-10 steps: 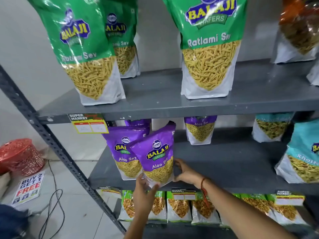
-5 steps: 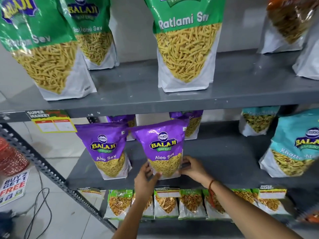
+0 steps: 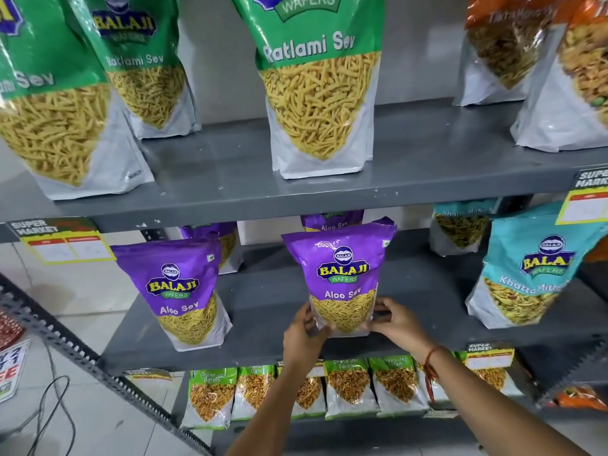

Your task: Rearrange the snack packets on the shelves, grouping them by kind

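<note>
A purple Aloo Sev packet (image 3: 342, 274) stands upright near the front middle of the grey middle shelf (image 3: 263, 311). My left hand (image 3: 304, 335) grips its lower left corner and my right hand (image 3: 393, 322) grips its lower right corner. A second purple Aloo Sev packet (image 3: 184, 291) stands to its left, apart from it. Two more purple packets (image 3: 332, 220) stand behind at the back. Teal Khatta Mitha packets (image 3: 529, 274) stand at the right of the same shelf. Green Ratlami Sev packets (image 3: 319, 93) fill the upper shelf.
Orange packets (image 3: 506, 51) stand at the upper shelf's right. Several small Chana Jor Garam packets (image 3: 348, 386) line the bottom shelf. Price tags (image 3: 65, 241) hang on the shelf edges. A slotted upright (image 3: 65, 343) runs diagonally at left, with cables (image 3: 49, 413) on the floor.
Held by both hands, the purple packet moved right along the middle shelf, away from its left neighbour, and now stands straight. The view shifted right and closer.
</note>
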{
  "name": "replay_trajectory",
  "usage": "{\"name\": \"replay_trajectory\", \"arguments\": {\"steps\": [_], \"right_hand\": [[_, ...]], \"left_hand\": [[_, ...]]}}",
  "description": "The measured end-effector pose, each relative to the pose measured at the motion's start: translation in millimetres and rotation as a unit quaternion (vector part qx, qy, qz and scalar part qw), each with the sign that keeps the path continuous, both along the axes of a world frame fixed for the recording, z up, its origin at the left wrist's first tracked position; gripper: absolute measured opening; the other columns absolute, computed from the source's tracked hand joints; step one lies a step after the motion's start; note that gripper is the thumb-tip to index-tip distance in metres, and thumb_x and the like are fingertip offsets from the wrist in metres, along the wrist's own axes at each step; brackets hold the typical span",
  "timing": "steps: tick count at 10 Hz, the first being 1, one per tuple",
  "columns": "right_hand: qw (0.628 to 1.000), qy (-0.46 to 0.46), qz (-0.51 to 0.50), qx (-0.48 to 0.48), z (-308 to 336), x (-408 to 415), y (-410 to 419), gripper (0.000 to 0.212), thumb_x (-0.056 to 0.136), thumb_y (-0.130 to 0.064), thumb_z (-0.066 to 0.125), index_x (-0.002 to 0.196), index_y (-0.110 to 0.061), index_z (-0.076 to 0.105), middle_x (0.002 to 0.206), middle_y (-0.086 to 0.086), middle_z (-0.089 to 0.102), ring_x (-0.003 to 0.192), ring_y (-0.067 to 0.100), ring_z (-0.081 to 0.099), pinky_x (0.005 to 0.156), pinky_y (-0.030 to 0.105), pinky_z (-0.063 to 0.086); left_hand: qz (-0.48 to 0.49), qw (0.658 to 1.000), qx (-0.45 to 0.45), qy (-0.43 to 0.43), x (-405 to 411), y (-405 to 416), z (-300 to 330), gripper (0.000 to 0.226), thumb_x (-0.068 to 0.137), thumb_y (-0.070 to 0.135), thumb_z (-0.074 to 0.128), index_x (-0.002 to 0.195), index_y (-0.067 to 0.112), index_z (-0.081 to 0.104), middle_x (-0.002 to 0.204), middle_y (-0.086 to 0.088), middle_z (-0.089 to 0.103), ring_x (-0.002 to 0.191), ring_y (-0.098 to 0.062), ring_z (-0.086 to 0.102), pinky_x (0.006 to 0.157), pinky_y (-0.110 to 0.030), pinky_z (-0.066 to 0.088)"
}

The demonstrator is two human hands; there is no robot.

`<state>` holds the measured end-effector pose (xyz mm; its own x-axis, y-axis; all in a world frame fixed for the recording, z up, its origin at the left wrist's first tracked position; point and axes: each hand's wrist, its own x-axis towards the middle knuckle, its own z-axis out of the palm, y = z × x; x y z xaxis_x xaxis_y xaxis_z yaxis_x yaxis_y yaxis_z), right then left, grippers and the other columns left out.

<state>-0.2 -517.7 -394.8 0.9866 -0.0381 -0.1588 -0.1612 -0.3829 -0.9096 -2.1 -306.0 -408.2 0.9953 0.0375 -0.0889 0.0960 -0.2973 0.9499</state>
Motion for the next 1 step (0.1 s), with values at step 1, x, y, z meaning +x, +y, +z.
{"name": "replay_trajectory", "arguments": {"steps": [1], "right_hand": [[1.000,-0.014,-0.016,0.023,1.5,-7.4,6.6,0.053,0.069,-0.013,0.081,0.113,-0.017,0.053,0.109,-0.002,0.065,0.091,0.006,0.063,0.075,0.021,0.049]], "left_hand": [[0.012,1.000,-0.008,-0.014,-5.3,0.0,5.0,0.070,0.074,0.017,0.079,0.137,0.020,0.047,0.114,0.004,0.070,0.101,-0.011,0.067,0.091,-0.036,0.056]]}}
